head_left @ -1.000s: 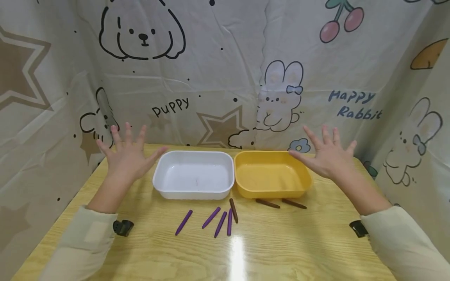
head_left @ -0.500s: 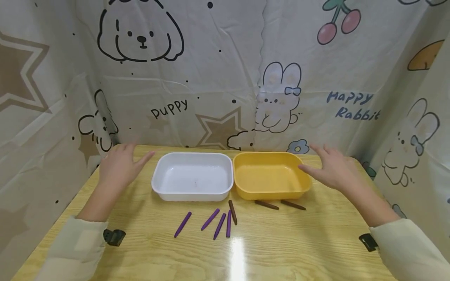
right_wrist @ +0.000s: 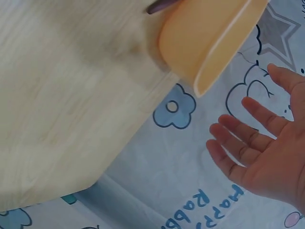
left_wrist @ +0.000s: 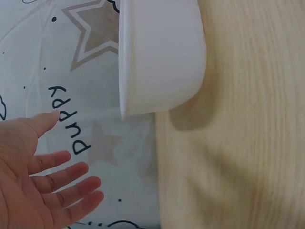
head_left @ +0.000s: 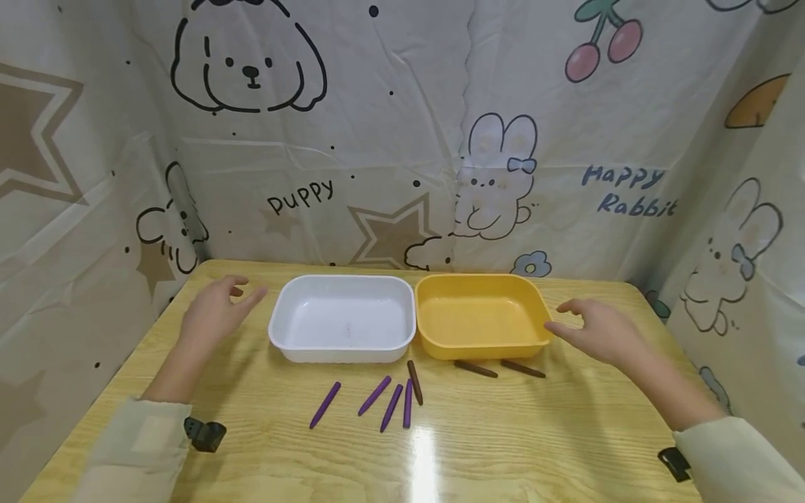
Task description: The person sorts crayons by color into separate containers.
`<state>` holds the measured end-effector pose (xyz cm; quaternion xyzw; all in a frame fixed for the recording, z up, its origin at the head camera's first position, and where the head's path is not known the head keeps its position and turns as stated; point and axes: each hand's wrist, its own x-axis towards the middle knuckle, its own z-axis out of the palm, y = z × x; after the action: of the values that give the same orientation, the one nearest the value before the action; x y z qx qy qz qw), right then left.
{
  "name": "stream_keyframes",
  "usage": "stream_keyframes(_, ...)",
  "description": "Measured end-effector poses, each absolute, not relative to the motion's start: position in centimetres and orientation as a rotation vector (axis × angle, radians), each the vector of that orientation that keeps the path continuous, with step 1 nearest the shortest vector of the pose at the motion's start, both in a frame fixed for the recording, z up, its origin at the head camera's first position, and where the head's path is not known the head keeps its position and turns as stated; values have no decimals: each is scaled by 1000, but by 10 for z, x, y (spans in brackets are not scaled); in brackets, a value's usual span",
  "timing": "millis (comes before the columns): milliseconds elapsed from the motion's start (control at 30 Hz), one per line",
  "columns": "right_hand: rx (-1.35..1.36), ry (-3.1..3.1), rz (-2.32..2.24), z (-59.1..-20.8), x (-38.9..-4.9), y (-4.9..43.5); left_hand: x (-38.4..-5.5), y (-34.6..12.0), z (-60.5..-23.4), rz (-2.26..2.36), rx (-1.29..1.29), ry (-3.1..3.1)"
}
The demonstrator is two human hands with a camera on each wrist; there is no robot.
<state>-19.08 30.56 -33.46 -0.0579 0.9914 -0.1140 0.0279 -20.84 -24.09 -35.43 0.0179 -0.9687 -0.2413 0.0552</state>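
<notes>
In the head view my left hand (head_left: 215, 311) hovers left of a white tray (head_left: 342, 355), its fingers loosely bent and holding nothing. My right hand (head_left: 600, 332) is at the right end of a yellow tray (head_left: 484, 349), thumb near its rim; contact cannot be told. The left wrist view shows the left palm (left_wrist: 24, 176) with relaxed fingers, apart from the white tray. In the right wrist view the right palm (right_wrist: 276, 157) also holds nothing. Several purple crayons (head_left: 325, 405) and a brown crayon (head_left: 415, 383) lie before the trays, with two more brown crayons near the yellow one.
The two trays stand side by side, touching or nearly so, toward the back of the wooden table (head_left: 528, 447). A printed cloth (head_left: 302, 154) hangs behind and at both sides. A black wrist camera (head_left: 206, 434) sits below the left hand.
Both hands have come down from a raised, spread-finger pose to beside the trays, and their fingers have relaxed into a bend. Trays and crayons stay where they were.
</notes>
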Motion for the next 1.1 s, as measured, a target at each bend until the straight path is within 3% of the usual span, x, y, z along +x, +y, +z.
stream_keyframes(500,-368,2986,-499,-373,-179,302,-215,-243,-385,-976,76,-2970)
stream_keyframes(833,-322,3034,-554,-389,-173,303,-217,-243,-398,-1080,107,-2978)
stream_keyframes(1100,-491,3022,-557,-410,-171,299,-218,-243,-404,-1243,106,-2953)
